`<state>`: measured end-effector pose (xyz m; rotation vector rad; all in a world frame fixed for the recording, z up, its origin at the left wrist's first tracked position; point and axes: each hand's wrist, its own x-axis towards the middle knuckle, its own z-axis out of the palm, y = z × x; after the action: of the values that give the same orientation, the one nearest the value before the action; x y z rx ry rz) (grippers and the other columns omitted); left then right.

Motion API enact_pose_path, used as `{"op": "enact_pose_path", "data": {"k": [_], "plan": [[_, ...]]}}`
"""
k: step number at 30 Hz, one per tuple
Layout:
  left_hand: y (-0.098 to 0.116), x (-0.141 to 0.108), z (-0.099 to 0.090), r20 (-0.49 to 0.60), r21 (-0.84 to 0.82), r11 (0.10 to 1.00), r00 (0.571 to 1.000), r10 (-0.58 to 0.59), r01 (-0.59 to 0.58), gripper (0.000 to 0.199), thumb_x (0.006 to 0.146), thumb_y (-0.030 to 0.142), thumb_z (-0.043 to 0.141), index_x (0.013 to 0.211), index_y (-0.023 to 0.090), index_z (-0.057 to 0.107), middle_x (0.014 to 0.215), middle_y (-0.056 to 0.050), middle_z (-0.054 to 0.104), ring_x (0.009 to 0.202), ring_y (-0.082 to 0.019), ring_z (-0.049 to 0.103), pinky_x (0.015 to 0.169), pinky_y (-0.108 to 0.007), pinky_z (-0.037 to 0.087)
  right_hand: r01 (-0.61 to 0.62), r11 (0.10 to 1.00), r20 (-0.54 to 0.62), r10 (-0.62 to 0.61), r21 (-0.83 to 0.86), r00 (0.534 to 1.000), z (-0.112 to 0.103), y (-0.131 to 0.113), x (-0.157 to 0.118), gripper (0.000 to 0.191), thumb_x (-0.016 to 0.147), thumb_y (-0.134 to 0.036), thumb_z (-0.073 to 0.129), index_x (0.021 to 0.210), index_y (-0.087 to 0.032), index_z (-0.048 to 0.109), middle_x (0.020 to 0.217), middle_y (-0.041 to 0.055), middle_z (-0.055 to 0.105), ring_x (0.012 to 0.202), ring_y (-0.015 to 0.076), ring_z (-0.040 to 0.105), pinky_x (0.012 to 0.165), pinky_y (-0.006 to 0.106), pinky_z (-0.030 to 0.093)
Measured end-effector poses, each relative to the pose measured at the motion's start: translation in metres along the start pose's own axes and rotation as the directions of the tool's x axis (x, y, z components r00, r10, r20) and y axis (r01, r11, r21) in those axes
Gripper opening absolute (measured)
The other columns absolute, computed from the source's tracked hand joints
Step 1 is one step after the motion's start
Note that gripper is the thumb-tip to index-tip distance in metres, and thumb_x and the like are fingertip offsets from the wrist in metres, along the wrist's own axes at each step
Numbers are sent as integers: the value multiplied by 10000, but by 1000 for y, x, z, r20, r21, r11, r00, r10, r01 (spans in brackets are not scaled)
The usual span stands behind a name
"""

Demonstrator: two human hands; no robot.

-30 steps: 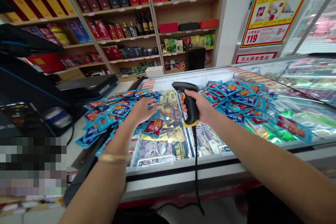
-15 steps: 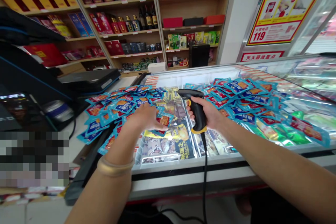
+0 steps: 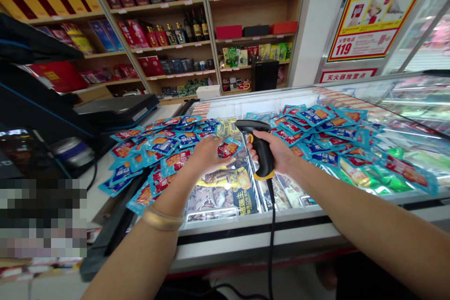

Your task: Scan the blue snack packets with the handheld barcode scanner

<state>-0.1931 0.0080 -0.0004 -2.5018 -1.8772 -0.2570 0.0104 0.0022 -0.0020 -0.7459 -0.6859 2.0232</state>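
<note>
My right hand [image 3: 276, 152] is wrapped round the grip of a black and yellow handheld scanner [image 3: 263, 152], its cable hanging down over the freezer front. Just left of the scanner head, my left hand [image 3: 210, 155] pinches a small blue and red snack packet [image 3: 229, 148] between thumb and fingers. A gold bangle is on the left wrist. One heap of similar packets [image 3: 161, 144] lies to the left of my left hand, partly over the freezer edge. Another heap [image 3: 319, 126] is on the glass, right of the scanner.
The glass-topped freezer [image 3: 281, 232] spans the middle, with wrapped goods under its glass. Dark counter equipment [image 3: 119, 108] stands at the left. Behind are shelves [image 3: 176, 45] of boxes and bottles. A poster [image 3: 379, 14] hangs at the upper right.
My left hand has moved right, away from the left heap and closer to the scanner, with a packet in its fingers. The scanner remains in my right hand.
</note>
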Motion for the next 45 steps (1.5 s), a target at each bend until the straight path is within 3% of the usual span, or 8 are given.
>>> {"op": "enact_pose_path", "data": {"k": [5, 7, 11, 15, 32, 37, 41, 45], "plan": [[-3, 6, 6, -129, -406, 911, 981, -142, 78, 573, 685, 390, 690, 1196, 140, 625, 1151, -146, 674, 1077, -312, 606, 967, -435, 456, 11, 1000, 7, -11, 15, 1000, 0, 0, 0, 252, 906, -280, 505, 724, -123, 582, 584, 26, 544, 455, 88, 480, 413, 181, 420], [-4, 9, 5, -114, -694, 706, 946, -302, 142, 475, 735, 390, 638, 1151, 161, 631, 1074, -110, 696, 995, -274, 644, 931, -426, 486, 15, 999, 9, -15, 29, 1000, 1, 0, -1, 240, 901, -282, 511, 730, -127, 577, 593, 25, 548, 458, 87, 479, 410, 180, 417], [-1, 10, -3, 159, -984, 6, 883, -441, 180, 276, 848, 342, 465, 1013, 177, 613, 876, -53, 700, 804, -207, 694, 846, -413, 544, 36, 999, 15, -37, 28, 999, 3, -1, -3, 205, 882, -281, 541, 743, -136, 580, 609, 26, 557, 469, 89, 478, 410, 179, 414], [3, 9, -10, 258, -962, -186, 891, -374, 200, 267, 874, 294, 404, 953, 157, 619, 850, -86, 718, 807, -210, 706, 858, -427, 551, 33, 999, 21, -33, -8, 999, 4, -1, -4, 232, 894, -287, 523, 731, -133, 583, 618, 25, 551, 480, 89, 480, 417, 182, 417], [7, 8, -2, 240, -971, -83, 905, -352, 226, 317, 906, 324, 408, 1005, 136, 643, 994, -131, 720, 898, -213, 691, 899, -407, 537, -13, 1000, 63, 13, -1, 998, 7, -3, -5, 271, 931, -312, 479, 736, -142, 560, 594, 12, 532, 463, 86, 463, 415, 176, 416], [20, 15, 5, -7, -978, 197, 932, -364, 70, 400, 898, 377, 495, 1244, 191, 569, 1137, -84, 656, 962, -181, 645, 882, -362, 525, 107, 993, 41, -109, 48, 993, 5, -24, -10, 236, 918, -317, 502, 759, -153, 564, 615, 13, 543, 481, 88, 475, 416, 175, 422], [52, 35, 5, -209, -841, 535, 961, -180, -82, 496, 899, 385, 504, 1351, 183, 494, 1143, -95, 642, 1049, -208, 601, 942, -376, 479, 264, 964, -31, -263, 39, 964, -15, -58, -28, 202, 882, -332, 560, 766, -166, 555, 619, 8, 540, 485, 89, 469, 418, 179, 424], [100, 57, 7, -417, -578, 745, 905, 83, -335, 506, 920, 348, 475, 1395, 175, 449, 1331, -152, 535, 1233, -236, 496, 1076, -402, 372, 406, 914, -165, -403, -15, 900, -56, -90, -59, 179, 855, -322, 587, 769, -167, 558, 626, 12, 543, 487, 92, 478, 409, 181, 428]]}}
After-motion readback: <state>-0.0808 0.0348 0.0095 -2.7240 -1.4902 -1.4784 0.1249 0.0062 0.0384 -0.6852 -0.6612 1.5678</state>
